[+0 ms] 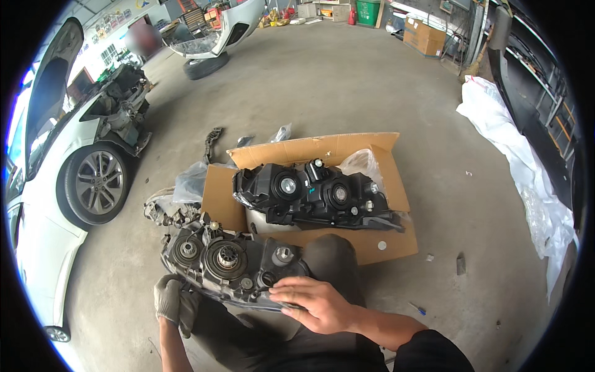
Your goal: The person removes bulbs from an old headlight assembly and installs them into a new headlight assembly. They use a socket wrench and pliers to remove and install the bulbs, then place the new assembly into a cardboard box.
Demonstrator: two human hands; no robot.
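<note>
Over the lower right edge of a dusty dark-grey plastic headlight housing [238,270], the fingers of our bare right hand [316,304] stretch nearly straight, side by side; their undersides are hidden, so we cannot tell whether they pinch anything. At the opposite corner, our left hand [167,301], in an off-white knit glove, rests against the lower left edge, and with its fingertips out of sight we cannot tell how they close. The housing lies in front of us, its round ribbed sockets facing up, with one knee of our dark-grey trousers [333,257] just beside its right end. Just beyond, a cleaner black plastic headlight [319,195] lies back side up over an open brown cardboard box [220,198], and clear plastic wrapping [190,183] bulges near the box's left side. To our right, a small blue-handled tool [419,309] lies on the grey concrete floor [446,260]; farther off stretches a crumpled white plastic sheet [496,127]. To our left stands a white car [40,248] with its hood up.
</note>
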